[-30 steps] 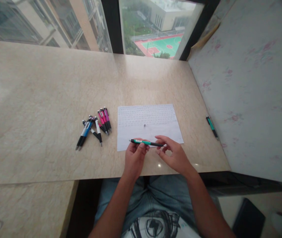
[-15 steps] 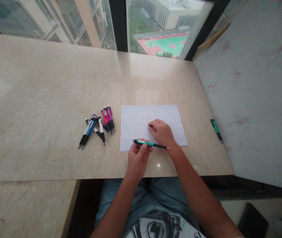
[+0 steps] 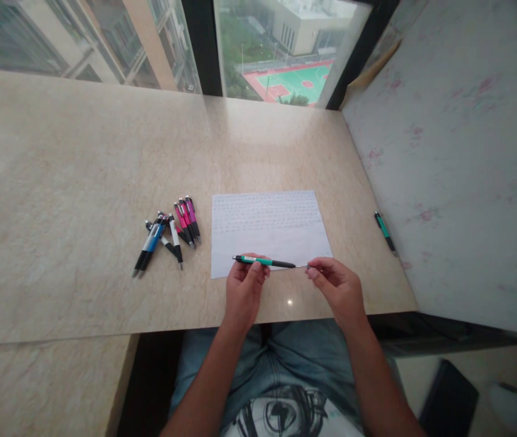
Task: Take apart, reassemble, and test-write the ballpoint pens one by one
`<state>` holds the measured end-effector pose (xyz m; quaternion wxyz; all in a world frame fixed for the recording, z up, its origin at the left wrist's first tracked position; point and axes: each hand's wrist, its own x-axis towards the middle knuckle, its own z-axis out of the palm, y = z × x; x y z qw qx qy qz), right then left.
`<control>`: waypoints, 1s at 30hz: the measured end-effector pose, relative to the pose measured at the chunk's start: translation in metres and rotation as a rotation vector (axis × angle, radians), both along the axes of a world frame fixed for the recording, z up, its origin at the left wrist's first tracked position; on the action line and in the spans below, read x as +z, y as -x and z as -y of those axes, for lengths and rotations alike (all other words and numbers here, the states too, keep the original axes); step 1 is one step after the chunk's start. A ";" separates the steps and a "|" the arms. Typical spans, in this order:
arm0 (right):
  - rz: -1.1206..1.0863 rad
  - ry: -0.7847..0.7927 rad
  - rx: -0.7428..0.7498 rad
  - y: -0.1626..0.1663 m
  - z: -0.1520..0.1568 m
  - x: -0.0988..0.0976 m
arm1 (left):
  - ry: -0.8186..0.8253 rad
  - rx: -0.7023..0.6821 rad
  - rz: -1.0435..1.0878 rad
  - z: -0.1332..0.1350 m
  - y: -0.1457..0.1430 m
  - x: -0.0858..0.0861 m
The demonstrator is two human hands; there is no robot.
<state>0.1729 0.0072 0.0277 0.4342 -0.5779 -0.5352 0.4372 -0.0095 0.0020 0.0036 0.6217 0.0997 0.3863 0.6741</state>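
My left hand (image 3: 244, 290) grips a green and black pen (image 3: 265, 262) near its back end and holds it level over the near edge of a written white sheet (image 3: 267, 221). The pen's tip points right. My right hand (image 3: 338, 284) is pinched, thumb and fingertips together, on a small dark piece (image 3: 308, 267) just off the pen's tip. I cannot tell whether the piece touches the tip.
A heap of several pens (image 3: 167, 235), pink, blue, white and black, lies left of the sheet. Another green pen (image 3: 385, 231) lies at the right by the pale wall (image 3: 459, 158). A window (image 3: 286, 54) runs along the back of the beige table (image 3: 81, 182).
My right hand reached onto the sheet where a small dark piece lay, then drew back to the pen's tip with fingers pinched. The piece is gone from the sheet. The left hand kept the pen.
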 end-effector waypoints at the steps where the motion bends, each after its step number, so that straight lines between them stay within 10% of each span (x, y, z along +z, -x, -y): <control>1: 0.039 -0.031 0.030 0.002 -0.001 0.003 | 0.000 -0.001 -0.008 0.000 0.000 0.000; 15: 0.335 -0.313 0.142 0.014 -0.008 0.016 | -0.003 -0.008 -0.073 0.000 -0.001 -0.003; 30: 0.331 -0.174 0.208 0.014 -0.013 0.014 | -0.034 -0.081 -0.103 0.003 0.000 -0.007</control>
